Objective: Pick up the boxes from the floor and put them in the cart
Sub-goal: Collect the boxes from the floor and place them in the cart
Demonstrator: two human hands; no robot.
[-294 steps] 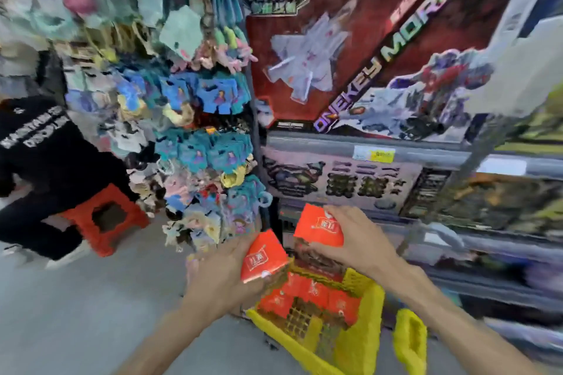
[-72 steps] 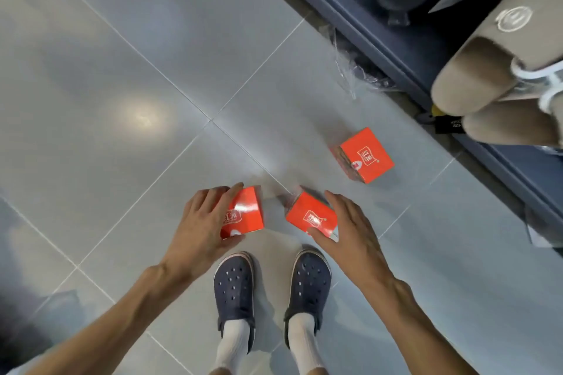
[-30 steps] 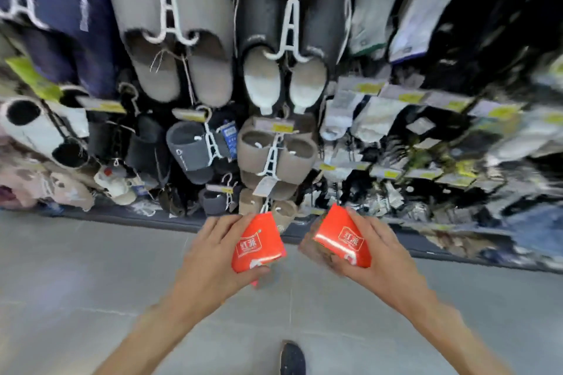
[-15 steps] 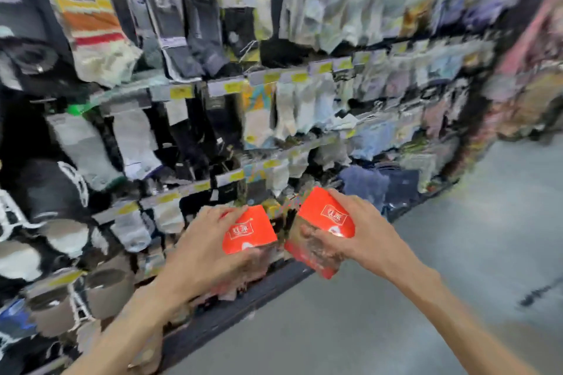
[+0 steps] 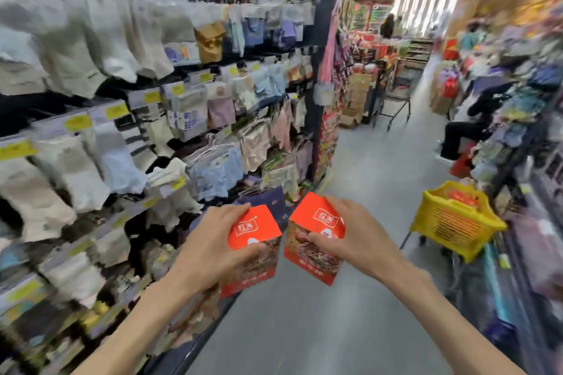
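I hold two red boxes at chest height in the middle of the view. My left hand (image 5: 210, 243) grips the left red box (image 5: 254, 227), thumb across its front. My right hand (image 5: 356, 237) grips the right red box (image 5: 318, 234) from its right side. The two boxes are almost touching. The yellow cart (image 5: 451, 224) stands on the floor to the right and a little farther off, with red boxes showing inside it.
Shelves of hanging socks and underwear (image 5: 152, 119) line the left side. A grey aisle floor (image 5: 374, 167) runs ahead. A person in black (image 5: 469, 128) sits at the right shelves beyond the cart. A metal trolley (image 5: 397, 94) stands far down the aisle.
The view has swung right from the shelf wall to look down the aisle, and the yellow cart has come into sight. Both hands still hold their boxes.
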